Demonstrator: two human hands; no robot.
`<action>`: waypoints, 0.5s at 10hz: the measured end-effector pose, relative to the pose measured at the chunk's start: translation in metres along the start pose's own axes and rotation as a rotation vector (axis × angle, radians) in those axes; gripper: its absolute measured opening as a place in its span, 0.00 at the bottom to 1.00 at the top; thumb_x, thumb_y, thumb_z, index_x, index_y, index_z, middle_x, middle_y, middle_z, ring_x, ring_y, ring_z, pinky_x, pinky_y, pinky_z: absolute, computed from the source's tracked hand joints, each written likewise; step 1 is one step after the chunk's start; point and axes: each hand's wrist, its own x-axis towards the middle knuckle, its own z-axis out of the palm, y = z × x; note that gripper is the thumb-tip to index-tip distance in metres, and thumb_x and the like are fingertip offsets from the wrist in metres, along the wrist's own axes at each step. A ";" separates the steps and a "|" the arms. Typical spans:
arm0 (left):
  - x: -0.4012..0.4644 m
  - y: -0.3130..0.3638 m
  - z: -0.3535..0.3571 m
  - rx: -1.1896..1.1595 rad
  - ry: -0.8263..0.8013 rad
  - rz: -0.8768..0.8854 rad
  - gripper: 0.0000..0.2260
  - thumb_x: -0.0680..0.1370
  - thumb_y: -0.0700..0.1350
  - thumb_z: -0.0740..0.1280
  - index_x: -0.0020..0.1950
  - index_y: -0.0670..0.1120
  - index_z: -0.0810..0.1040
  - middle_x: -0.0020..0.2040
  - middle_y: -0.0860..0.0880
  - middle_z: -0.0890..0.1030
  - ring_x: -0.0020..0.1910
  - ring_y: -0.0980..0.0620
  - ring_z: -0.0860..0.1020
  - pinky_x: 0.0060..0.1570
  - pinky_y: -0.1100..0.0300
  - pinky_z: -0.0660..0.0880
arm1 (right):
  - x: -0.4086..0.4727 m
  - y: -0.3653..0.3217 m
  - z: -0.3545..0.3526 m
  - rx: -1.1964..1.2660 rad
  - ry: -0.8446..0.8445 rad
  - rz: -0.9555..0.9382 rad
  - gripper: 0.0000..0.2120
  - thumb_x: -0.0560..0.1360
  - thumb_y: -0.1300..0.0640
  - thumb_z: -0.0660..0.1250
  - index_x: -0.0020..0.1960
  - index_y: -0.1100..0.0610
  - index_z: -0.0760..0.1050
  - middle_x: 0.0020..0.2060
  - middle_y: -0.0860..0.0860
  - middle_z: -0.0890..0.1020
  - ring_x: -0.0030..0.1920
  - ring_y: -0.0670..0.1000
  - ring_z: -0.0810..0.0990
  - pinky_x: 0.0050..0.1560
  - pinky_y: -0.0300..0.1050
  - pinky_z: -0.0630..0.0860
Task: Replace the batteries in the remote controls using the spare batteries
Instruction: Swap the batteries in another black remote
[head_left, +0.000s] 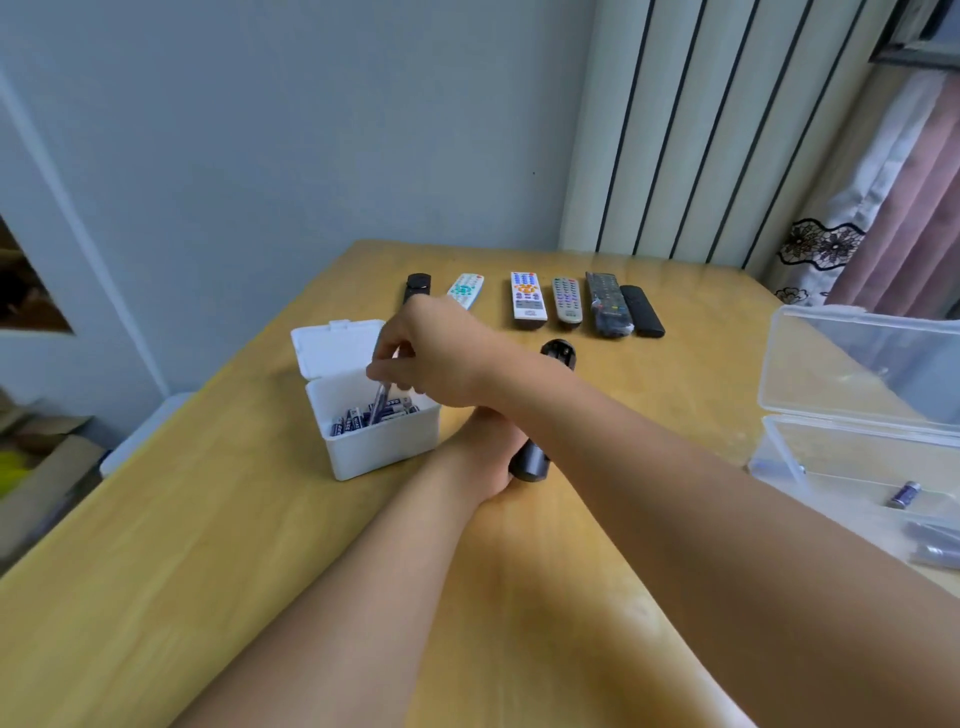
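Observation:
My right hand (426, 353) reaches across over the white battery box (382, 447) and pinches one blue battery (377, 402) upright above the several spare batteries inside. My left hand (488, 452), mostly hidden under the right forearm, grips a black remote (531, 460) that lies on the table, its far end (559, 353) showing past the forearm. Several more remotes lie in a row at the table's far side: a black one (416, 287), white ones (466, 291) (528, 301), a grey one (567, 300) and two black ones (605, 304) (642, 310).
A clear plastic box (852, 467) with its lid raised stands at the right edge and holds used batteries (905, 493). The wooden table (208, 519) meets a wall at the back. Cardboard boxes (41, 457) sit on the floor to the left.

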 end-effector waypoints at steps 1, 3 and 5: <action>-0.004 -0.004 0.006 0.257 0.002 0.130 0.21 0.84 0.28 0.51 0.38 0.50 0.64 0.38 0.51 0.68 0.24 0.64 0.75 0.26 0.74 0.71 | -0.011 0.007 -0.005 -0.065 0.129 0.050 0.12 0.79 0.53 0.67 0.48 0.61 0.83 0.41 0.55 0.82 0.45 0.57 0.79 0.44 0.48 0.76; -0.006 0.002 0.031 0.242 -0.087 0.201 0.08 0.84 0.43 0.58 0.53 0.41 0.75 0.38 0.42 0.79 0.28 0.48 0.77 0.28 0.58 0.75 | -0.121 0.053 -0.086 -0.141 0.189 0.130 0.07 0.76 0.51 0.71 0.46 0.54 0.85 0.37 0.47 0.85 0.38 0.48 0.82 0.44 0.49 0.81; -0.007 -0.013 0.056 0.291 -0.164 0.259 0.09 0.85 0.46 0.59 0.57 0.45 0.77 0.39 0.43 0.80 0.31 0.49 0.78 0.29 0.57 0.76 | -0.238 0.126 -0.151 -0.012 0.077 0.601 0.04 0.74 0.60 0.73 0.41 0.55 0.85 0.32 0.48 0.86 0.31 0.44 0.84 0.32 0.38 0.80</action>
